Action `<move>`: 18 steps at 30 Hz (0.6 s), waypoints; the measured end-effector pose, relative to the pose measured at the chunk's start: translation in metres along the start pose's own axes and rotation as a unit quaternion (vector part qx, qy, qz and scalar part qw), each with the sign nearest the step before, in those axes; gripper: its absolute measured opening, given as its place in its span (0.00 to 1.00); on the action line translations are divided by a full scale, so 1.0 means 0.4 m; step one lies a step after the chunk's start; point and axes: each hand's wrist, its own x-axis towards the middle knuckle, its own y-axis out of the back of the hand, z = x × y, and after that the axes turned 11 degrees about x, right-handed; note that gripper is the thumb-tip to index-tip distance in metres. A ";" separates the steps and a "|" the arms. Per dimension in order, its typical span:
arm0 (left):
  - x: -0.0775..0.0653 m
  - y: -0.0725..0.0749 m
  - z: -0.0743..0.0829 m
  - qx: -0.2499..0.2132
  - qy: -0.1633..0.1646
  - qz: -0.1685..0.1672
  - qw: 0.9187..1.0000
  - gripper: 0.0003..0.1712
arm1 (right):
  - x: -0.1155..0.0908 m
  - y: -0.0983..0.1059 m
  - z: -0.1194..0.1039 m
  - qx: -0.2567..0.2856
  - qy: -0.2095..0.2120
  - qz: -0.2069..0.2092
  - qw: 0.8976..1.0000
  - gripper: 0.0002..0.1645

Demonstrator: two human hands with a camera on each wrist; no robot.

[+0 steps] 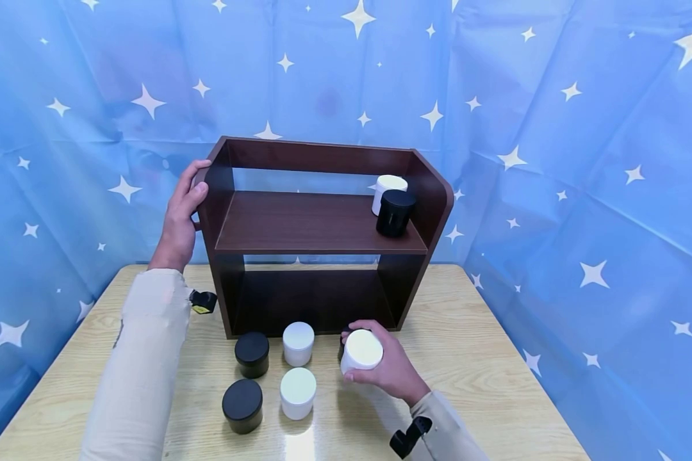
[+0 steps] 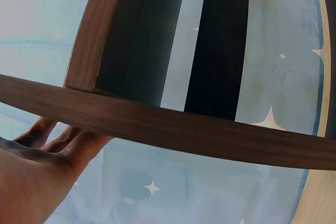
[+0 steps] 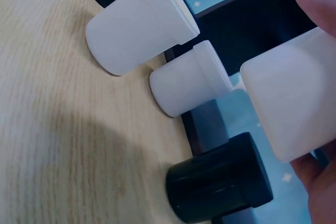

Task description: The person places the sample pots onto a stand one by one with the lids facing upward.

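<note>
My right hand [image 1: 389,371] grips a white lidded jar [image 1: 362,351] above the table, fingers and thumb around its sides. In the right wrist view the held white jar [image 3: 296,95] appears at the right, its smooth base toward the camera. A black jar [image 3: 218,179] stands close beyond it, mostly covered by the hand in the head view. My left hand [image 1: 179,214] rests against the outer left side of a dark brown two-tier shelf [image 1: 317,221]. In the left wrist view its fingers [image 2: 84,142] touch the side panel, their tips hidden behind it.
A white jar [image 1: 387,189] and a black jar [image 1: 395,214] stand at the right of the upper tier. Before the shelf are two black jars [image 1: 242,406] and two white jars [image 1: 298,392] on the wooden table [image 1: 467,358]. A starry blue curtain [image 1: 553,192] hangs behind.
</note>
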 end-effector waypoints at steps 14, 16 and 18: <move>0.002 -0.002 0.000 -0.005 -0.004 0.001 1.000 0.28 | 0.017 0.015 -0.020 -0.012 0.011 0.009 1.000 0.44; 0.002 -0.001 -0.001 -0.005 -0.004 0.001 1.000 0.28 | 0.020 0.016 -0.024 -0.012 0.008 0.010 1.000 0.44; 0.002 -0.001 -0.002 -0.002 -0.005 0.002 1.000 0.28 | 0.023 0.016 -0.031 -0.013 0.004 0.012 1.000 0.44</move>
